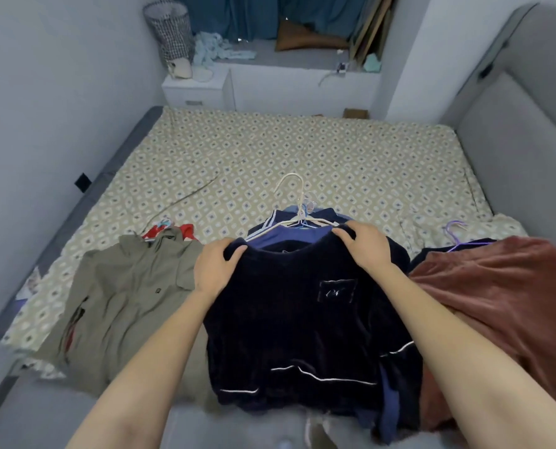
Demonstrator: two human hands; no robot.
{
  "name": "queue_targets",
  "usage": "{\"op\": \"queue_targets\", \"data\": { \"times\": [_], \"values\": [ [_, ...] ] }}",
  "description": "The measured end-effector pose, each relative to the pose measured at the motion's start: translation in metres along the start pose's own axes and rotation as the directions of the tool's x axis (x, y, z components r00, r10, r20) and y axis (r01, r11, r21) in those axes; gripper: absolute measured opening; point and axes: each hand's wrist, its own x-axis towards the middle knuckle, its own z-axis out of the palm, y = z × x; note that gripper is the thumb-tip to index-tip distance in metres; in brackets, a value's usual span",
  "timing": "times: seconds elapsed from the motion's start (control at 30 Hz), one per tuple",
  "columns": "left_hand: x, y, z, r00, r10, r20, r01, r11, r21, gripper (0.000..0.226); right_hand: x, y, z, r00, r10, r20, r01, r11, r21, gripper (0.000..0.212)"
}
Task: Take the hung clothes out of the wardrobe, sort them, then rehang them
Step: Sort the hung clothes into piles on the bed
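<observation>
Head view. The left hand [216, 270] and right hand [366, 246] each grip one shoulder of the navy top [296, 325], fingers curled over the fabric edge. The top lies front up at the near edge of the bed [270, 147]. It rests on a stack of blue clothes [281, 236], whose white hangers [291, 189] project past its collar toward the middle of the bed. Whether the top itself is on a hanger cannot be told. Left of the stack is an olive shirt [130, 296], overlying a red garment [186, 230]. Right of the stack is a brown garment [497, 286], touching the top, with a purple hanger [455, 231] just behind it. Beyond the bed are a nightstand [195, 89] and a basket [169, 30].
</observation>
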Motion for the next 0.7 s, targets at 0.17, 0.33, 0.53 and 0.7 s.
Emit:
{"op": "queue_targets", "data": {
  "times": [0.17, 0.33, 0.53, 0.7],
  "values": [
    [-0.045, 0.013, -0.035, 0.998, -0.024, -0.051, 0.018, 0.992, -0.122, 0.025, -0.064, -0.026, -0.038, 0.996, 0.026, -0.080, -0.018, 0.994, 0.105, 0.035],
    [-0.090, 0.027, -0.049, 0.994, -0.064, -0.093, 0.040, 0.968, -0.248, 0.028, -0.112, -0.034, -0.065, 0.986, 0.108, -0.124, -0.084, 0.980, 0.180, 0.038],
    [-0.138, 0.035, -0.071, 0.987, -0.069, -0.145, 0.034, 0.973, -0.227, 0.028, -0.159, -0.041, -0.081, 0.985, 0.081, -0.155, -0.049, 0.978, 0.203, 0.034],
    [-0.186, 0.032, -0.081, 0.980, -0.105, -0.167, 0.073, 0.980, -0.185, 0.033, -0.200, -0.041, -0.083, 0.988, 0.034, -0.149, -0.005, 0.981, 0.193, 0.034]
  ]
}}
